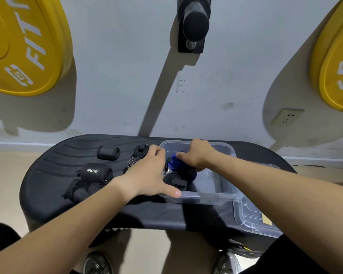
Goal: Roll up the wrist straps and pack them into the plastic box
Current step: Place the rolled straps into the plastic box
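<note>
Two hands meet at the clear plastic box (225,197), which sits on the right half of the black surface (48,175). The right hand (196,155) reaches in from above, its fingers curled round a rolled blue wrist strap (176,162) that it holds inside the box, against the left side. Just below that roll, a rolled black strap (173,180) lies in the near-left corner of the box. The left hand (146,175) lies palm down and spread across the box's left wall, with its thumb stretched along the near rim and its fingertips at the far-left corner (whether they press on the rim I cannot tell). More rolled black straps lie on the surface left of that hand: a labelled roll (97,172), a small roll (108,153) beyond it, and a loose pile (81,189) nearer the person. The box's clear lid (255,220) rests at the surface's right end, under the right forearm.
</note>
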A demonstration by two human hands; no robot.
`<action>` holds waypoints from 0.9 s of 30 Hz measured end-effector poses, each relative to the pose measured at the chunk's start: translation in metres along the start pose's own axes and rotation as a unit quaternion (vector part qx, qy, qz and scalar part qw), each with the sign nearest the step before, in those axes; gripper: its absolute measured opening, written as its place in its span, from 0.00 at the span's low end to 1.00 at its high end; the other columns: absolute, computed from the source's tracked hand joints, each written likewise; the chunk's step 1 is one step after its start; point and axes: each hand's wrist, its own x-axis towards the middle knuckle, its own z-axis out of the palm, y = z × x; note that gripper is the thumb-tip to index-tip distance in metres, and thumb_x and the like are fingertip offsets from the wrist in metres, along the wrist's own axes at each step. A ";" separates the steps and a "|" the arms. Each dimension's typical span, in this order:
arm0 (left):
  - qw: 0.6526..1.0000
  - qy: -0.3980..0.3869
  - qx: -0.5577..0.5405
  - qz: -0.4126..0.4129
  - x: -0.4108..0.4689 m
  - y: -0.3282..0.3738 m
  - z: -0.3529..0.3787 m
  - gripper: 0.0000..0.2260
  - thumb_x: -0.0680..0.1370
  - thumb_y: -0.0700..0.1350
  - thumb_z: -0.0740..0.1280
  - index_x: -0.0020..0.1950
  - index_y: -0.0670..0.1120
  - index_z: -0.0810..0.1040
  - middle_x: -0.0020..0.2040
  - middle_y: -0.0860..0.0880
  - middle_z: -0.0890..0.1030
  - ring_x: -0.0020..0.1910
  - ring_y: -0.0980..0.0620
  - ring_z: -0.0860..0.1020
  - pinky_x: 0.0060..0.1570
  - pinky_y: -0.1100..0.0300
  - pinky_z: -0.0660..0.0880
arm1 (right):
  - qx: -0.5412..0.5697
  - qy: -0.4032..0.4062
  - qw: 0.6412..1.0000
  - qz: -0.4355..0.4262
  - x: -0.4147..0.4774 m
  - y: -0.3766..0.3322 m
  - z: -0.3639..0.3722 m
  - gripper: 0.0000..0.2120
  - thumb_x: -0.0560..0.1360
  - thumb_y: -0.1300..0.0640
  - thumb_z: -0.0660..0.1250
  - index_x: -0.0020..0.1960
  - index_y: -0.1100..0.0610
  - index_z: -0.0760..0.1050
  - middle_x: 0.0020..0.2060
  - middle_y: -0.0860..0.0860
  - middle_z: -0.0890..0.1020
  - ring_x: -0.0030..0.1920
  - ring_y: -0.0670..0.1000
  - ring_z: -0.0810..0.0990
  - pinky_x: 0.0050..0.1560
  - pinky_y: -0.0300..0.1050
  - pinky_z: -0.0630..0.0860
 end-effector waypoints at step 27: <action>0.998 0.026 -0.035 0.034 0.007 -0.013 0.009 0.47 0.61 0.70 0.82 0.66 0.44 0.68 0.61 0.51 0.75 0.58 0.49 0.72 0.54 0.57 0.68 | 0.069 -0.160 0.984 0.035 0.004 0.013 0.030 0.19 0.90 0.49 0.51 0.63 0.61 0.73 0.63 0.63 0.82 0.59 0.63 0.85 0.57 0.55 0.82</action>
